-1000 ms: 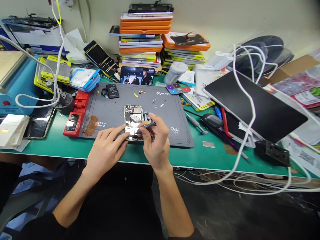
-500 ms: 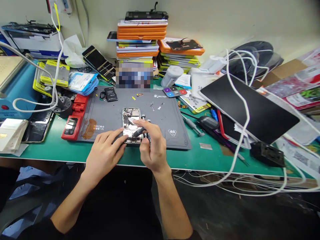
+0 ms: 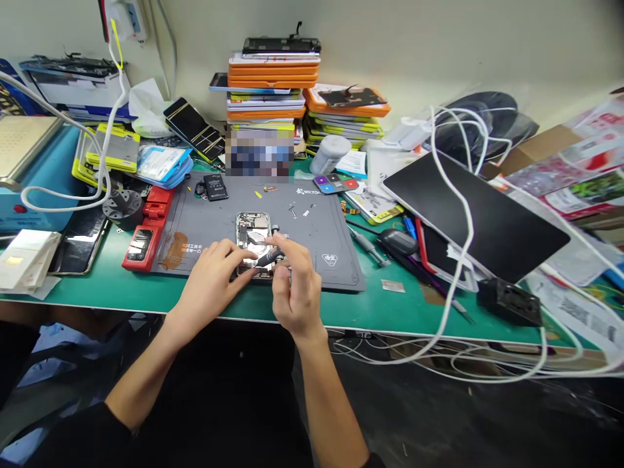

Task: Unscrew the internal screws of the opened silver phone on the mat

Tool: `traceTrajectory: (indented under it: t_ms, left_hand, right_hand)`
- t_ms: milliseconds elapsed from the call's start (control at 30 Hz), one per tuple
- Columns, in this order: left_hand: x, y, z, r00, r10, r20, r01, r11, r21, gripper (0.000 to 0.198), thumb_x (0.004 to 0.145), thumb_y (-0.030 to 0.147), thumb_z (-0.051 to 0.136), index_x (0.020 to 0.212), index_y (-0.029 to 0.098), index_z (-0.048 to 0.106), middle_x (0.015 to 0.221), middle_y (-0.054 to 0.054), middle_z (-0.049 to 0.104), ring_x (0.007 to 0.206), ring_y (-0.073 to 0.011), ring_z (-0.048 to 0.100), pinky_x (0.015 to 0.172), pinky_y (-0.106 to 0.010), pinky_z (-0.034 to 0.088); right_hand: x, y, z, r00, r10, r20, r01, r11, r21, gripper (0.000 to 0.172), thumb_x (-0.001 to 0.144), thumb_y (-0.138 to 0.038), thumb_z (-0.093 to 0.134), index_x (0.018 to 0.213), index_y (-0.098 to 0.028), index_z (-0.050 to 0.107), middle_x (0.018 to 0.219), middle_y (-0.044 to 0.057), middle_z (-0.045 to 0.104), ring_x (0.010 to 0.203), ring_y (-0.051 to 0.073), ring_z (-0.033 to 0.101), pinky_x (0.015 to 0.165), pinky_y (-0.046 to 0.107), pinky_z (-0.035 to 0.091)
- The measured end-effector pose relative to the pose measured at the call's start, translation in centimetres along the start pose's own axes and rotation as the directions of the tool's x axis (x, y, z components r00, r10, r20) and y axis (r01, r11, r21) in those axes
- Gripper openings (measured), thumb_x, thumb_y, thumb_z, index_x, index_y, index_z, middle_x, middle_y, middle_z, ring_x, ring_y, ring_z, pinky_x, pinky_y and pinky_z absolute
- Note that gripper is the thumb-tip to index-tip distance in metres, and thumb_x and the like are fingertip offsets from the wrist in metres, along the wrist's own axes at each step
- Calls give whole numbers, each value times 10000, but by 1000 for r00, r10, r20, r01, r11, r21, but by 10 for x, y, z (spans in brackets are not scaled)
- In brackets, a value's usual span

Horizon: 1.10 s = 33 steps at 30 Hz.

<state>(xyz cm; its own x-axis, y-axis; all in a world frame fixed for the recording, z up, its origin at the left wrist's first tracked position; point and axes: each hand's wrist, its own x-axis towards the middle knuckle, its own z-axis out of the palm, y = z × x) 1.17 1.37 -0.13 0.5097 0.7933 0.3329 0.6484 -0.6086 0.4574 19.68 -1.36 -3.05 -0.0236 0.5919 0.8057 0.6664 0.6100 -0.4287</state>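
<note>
An opened phone (image 3: 253, 223) lies on a dark grey repair mat (image 3: 219, 224), its inner parts bare and its lower end partly covered by my hands. My right hand (image 3: 298, 286) is closed on a dark-handled screwdriver (image 3: 269, 257), tilted over the lower part of the phone. My left hand (image 3: 214, 273) reaches in from the left, thumb and forefinger drawn together near the screwdriver's lower end. What lies between those fingertips is too small to make out. Grey knobbed ends of other tools (image 3: 275, 228) show just behind my right fingers.
A loose phone battery (image 3: 216, 187) and small screws (image 3: 292, 210) lie on the mat. A red device (image 3: 141, 244) borders it on the left. To the right are a grey screwdriver (image 3: 368, 246), a black tablet-like panel (image 3: 480, 214) and a white cable (image 3: 463, 208). Stacked boxes (image 3: 273, 78) stand behind.
My left thumb and forefinger have moved right and inward, from the phone's left edge to the screwdriver's lower end. My right hand keeps its grip. The view has shifted slightly.
</note>
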Motion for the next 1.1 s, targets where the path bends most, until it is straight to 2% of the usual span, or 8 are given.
traceTrajectory:
  t_ms: [67, 167, 333, 533, 700, 767, 933, 1100]
  left_hand:
    - [4, -3, 5, 1000, 1, 7, -1, 1000, -14, 152, 1100, 338, 649, 1184, 226, 707, 1071, -49, 679, 984, -240, 622, 888, -405, 501]
    - [3, -6, 8, 1000, 11, 1, -11, 999, -33, 132, 1104, 324, 642, 1130, 214, 711, 1067, -50, 666, 987, -239, 604, 890, -408, 476]
    - [0, -8, 5, 1000, 21, -10, -21, 997, -74, 126, 1113, 281, 620, 1105, 218, 728, 1067, -54, 676, 1004, -234, 606, 918, -409, 474]
    - [0, -6, 5, 1000, -3, -23, 1, 996, -87, 103, 1103, 275, 641, 1077, 215, 721, 1061, -44, 692, 986, -231, 610, 900, -400, 465]
    - [-2, -7, 5, 1000, 11, -27, -13, 996, -92, 75, 1093, 280, 664, 1121, 225, 706, 1086, -39, 709, 1011, -235, 623, 909, -396, 459]
    - [-2, -7, 6, 1000, 15, -25, -17, 997, -80, 77, 1097, 276, 655, 1076, 220, 703, 1077, -38, 708, 1006, -234, 632, 909, -399, 454]
    - [-2, -5, 6, 1000, 1, -29, -3, 997, -78, 72, 1096, 264, 654, 1074, 218, 705, 1082, -40, 708, 1014, -235, 638, 923, -403, 459]
    - [-3, -3, 6, 1000, -3, -20, 1, 997, -79, 114, 1126, 247, 578, 1103, 220, 687, 1106, -46, 707, 1017, -235, 626, 927, -405, 460]
  right_hand:
    - [-1, 0, 1, 1000, 5, -18, -5, 1000, -3, 651, 1068, -177, 564, 1672, -287, 349, 1436, 137, 746, 1231, 245, 785, 912, 396, 735]
    - [-2, 1, 4, 999, 4, -40, -5, 1000, -13, 735, 1025, -160, 679, 1668, -281, 345, 1382, 132, 775, 1167, 237, 820, 870, 352, 743]
    - [-5, 0, 4, 994, 89, -62, -83, 992, 99, 683, 1061, -162, 623, 1659, -318, 330, 1433, 129, 735, 1074, 196, 836, 810, 322, 751]
    - [-5, -3, 1, 969, 210, -127, -183, 963, 196, 689, 1067, -156, 610, 1668, -329, 324, 1354, 121, 752, 1030, 187, 823, 779, 320, 748]
    - [-6, -4, -1, 971, 234, -39, -214, 934, 285, 678, 1057, -159, 633, 1655, -319, 358, 1212, 73, 789, 1040, 192, 820, 851, 363, 759]
    - [-7, -3, -1, 974, 221, -41, -202, 939, 278, 685, 1057, -168, 638, 1659, -334, 355, 1264, 82, 783, 1023, 190, 818, 836, 364, 759]
    - [-10, 0, 1, 970, 176, -170, -160, 982, 105, 727, 1069, -190, 608, 1704, -374, 307, 1491, 135, 693, 942, 187, 796, 711, 340, 744]
    - [-14, 2, 3, 982, 182, -56, -176, 980, 94, 763, 1074, -189, 589, 1725, -369, 235, 1543, 151, 658, 1016, 213, 812, 742, 367, 765]
